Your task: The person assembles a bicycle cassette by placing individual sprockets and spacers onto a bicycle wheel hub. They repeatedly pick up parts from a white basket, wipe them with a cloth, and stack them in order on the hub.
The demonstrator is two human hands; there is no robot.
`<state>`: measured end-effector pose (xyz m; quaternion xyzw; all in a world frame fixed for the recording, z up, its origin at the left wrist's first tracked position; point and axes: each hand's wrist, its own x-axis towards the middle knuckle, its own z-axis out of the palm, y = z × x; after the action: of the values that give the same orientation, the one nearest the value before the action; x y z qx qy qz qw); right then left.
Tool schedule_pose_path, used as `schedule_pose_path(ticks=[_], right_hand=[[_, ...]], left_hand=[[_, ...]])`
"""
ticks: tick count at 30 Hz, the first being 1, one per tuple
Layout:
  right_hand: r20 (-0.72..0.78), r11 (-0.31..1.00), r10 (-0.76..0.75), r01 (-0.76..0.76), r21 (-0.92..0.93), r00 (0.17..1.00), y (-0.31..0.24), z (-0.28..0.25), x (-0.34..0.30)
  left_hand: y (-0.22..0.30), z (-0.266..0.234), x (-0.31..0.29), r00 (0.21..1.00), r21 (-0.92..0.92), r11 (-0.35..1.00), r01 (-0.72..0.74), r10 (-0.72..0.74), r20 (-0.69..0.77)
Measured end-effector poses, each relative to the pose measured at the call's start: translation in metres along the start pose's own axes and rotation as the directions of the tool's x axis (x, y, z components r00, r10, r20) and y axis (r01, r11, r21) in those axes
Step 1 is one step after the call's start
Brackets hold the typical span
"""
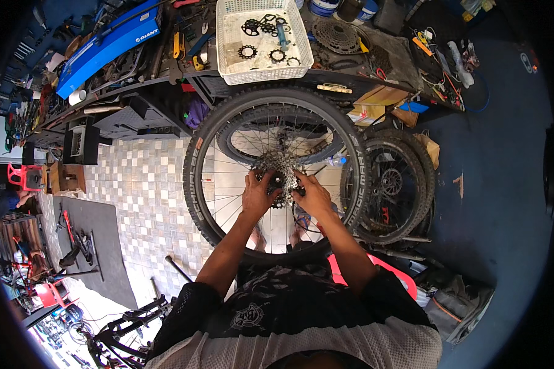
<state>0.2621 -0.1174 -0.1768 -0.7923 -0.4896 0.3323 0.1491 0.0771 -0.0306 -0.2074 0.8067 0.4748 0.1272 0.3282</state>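
Note:
A bicycle wheel with a knobby black tyre (198,178) stands in front of my body, its spokes spreading from the hub. At its middle is a cassette of dark and silvery sprockets (279,180). My left hand (258,195) grips the cassette's left side, thumb and fingers bent around its edge. From the right, my right hand (313,198) holds the opposite side, its fingertips against the sprockets. The inner fingertips of both hands are partly hidden among the cogs.
Beyond the wheel, a workbench carries a white plastic basket (224,69) with small cogs and derailleur parts. A large cassette (341,34) lies right of it, a blue box (108,46) left. More wheels (393,184) lean at right. A red stool (397,277) is close behind my right arm.

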Motion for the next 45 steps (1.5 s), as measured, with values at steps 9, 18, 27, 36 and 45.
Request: schedule_pose_path(ticks=[9,18,27,36,45], right_hand=[[-0.435,0.9,0.057,0.143,0.412,0.898,-0.012,-0.047,-0.042],[-0.366,0.89,-0.445,0.449,-0.08,0.817,-0.049,-0.062,-0.054],[-0.151,0.506,0.394,-0.077,0.859,0.907,-0.064,-0.056,-0.011],[-0.546,0.884,-0.241,0.414,0.218,0.802,-0.077,-0.078,-0.053],[-0.37,0.533,0.151,0.239,0.811,0.917,-0.078,-0.058,-0.003]], left_hand=[[0.01,-0.008,-0.009,0.974,-0.387,0.905,0.174,-0.1,0.205],[0.112,-0.031,-0.062,0.821,-0.772,-0.28,0.57,0.235,0.521],[0.097,-0.064,-0.053,0.827,-0.794,-0.308,0.524,0.409,0.387],[0.113,-0.081,-0.046,0.86,-0.691,-0.528,0.494,0.413,0.299],[0.103,-0.085,-0.035,0.881,-0.793,-0.387,0.471,0.248,0.402]])
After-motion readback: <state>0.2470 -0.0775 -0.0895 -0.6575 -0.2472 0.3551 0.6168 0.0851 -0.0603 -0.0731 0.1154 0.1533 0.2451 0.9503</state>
